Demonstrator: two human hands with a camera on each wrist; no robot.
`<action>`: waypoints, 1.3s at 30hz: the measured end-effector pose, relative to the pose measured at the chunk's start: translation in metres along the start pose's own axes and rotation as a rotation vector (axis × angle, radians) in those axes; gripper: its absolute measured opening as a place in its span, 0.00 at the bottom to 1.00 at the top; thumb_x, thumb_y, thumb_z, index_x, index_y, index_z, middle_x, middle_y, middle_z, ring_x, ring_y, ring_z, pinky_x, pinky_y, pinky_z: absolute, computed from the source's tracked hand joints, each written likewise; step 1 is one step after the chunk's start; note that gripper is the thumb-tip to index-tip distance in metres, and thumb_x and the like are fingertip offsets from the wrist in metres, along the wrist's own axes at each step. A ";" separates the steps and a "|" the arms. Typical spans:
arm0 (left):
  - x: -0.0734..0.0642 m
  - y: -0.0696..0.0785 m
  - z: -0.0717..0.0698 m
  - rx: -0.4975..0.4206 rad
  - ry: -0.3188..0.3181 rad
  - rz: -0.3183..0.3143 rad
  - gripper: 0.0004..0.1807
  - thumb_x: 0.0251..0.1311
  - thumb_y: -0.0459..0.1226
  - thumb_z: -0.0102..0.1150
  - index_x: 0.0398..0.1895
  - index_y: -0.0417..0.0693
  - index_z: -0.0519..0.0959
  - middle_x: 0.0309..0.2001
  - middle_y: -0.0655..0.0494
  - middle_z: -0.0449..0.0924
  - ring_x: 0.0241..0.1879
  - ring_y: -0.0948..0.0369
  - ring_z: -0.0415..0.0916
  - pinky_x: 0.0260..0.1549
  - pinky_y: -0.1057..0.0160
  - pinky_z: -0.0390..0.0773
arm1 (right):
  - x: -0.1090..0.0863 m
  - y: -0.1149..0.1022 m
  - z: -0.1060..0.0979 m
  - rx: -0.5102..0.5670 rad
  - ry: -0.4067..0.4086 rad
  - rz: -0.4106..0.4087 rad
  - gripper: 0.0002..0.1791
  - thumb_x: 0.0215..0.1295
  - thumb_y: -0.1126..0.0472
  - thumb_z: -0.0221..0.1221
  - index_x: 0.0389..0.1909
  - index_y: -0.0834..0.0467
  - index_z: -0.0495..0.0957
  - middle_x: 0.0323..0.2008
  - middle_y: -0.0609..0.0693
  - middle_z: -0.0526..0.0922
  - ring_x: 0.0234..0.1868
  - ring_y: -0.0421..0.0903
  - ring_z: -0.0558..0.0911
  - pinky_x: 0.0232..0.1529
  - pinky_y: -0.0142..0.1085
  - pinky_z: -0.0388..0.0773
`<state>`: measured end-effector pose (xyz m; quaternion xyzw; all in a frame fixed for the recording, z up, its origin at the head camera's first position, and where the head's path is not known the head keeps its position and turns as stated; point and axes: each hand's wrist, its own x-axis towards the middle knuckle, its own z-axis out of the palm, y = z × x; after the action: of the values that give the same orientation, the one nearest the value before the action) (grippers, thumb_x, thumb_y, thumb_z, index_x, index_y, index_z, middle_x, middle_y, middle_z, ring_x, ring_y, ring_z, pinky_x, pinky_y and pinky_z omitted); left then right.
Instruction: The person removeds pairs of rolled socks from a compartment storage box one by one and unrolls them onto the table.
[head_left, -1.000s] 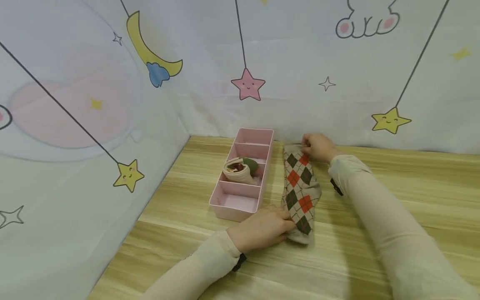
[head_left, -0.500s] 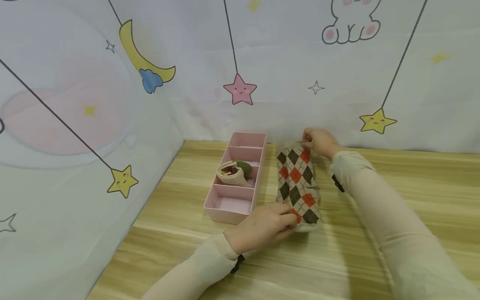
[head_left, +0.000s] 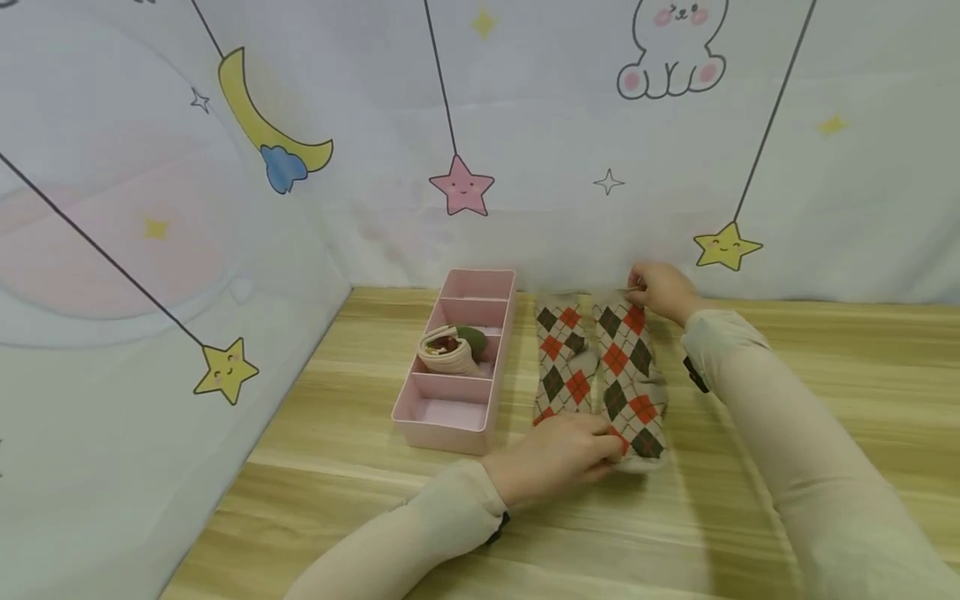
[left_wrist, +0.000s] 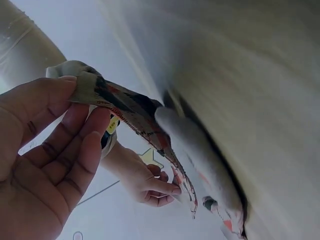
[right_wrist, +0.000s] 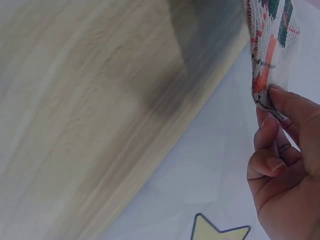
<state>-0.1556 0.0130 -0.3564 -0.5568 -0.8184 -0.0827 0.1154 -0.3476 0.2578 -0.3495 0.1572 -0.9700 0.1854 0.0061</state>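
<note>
Two beige argyle socks with red and dark green diamonds lie side by side in the head view. My hands hold the right sock [head_left: 628, 358] stretched lengthwise between them, raised off the table in the left wrist view. With thumb and fingers my left hand [head_left: 558, 458] pinches its near end, and the pinch shows closely in the left wrist view. At the far end, my right hand [right_wrist: 290, 160] pinches the sock's edge [right_wrist: 270, 75] between thumb and fingertip. The left sock [head_left: 558, 333] rests on the table, its near end hidden behind my left hand.
Left of the socks stands a pink divided box [head_left: 442, 435]. A rolled beige ribbed bundle [head_left: 450, 354] with a green part sits in one of its middle compartments. The wood-grain table [head_left: 315, 450] meets a printed cloth wall [head_left: 555, 242] behind and on the left.
The right sock, held at both ends, has moved right, off the other one. The left sock, hidden beneath it before, now shows beside it. The view has shifted a little.
</note>
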 end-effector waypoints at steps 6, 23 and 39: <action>0.005 0.003 0.009 0.070 -0.032 0.040 0.03 0.62 0.42 0.60 0.30 0.58 0.80 0.32 0.65 0.77 0.35 0.70 0.77 0.34 0.75 0.74 | -0.007 0.012 0.006 0.015 -0.018 0.050 0.08 0.65 0.62 0.58 0.35 0.64 0.73 0.35 0.61 0.81 0.36 0.55 0.78 0.40 0.48 0.74; 0.004 0.000 0.012 0.152 -0.258 0.026 0.06 0.65 0.40 0.56 0.40 0.59 0.83 0.38 0.66 0.81 0.42 0.69 0.78 0.46 0.73 0.75 | -0.003 0.016 0.029 0.018 -0.009 0.051 0.09 0.65 0.61 0.58 0.36 0.63 0.72 0.32 0.61 0.80 0.33 0.54 0.78 0.36 0.46 0.74; -0.003 -0.005 0.008 0.039 -0.261 -0.020 0.08 0.59 0.43 0.62 0.42 0.59 0.82 0.37 0.65 0.77 0.40 0.69 0.74 0.43 0.74 0.73 | -0.007 0.011 0.028 0.032 -0.054 0.076 0.16 0.68 0.59 0.55 0.48 0.67 0.72 0.44 0.67 0.81 0.42 0.60 0.81 0.45 0.52 0.76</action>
<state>-0.1597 0.0108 -0.3652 -0.5521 -0.8336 0.0050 0.0180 -0.3432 0.2590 -0.3796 0.1251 -0.9720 0.1966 -0.0296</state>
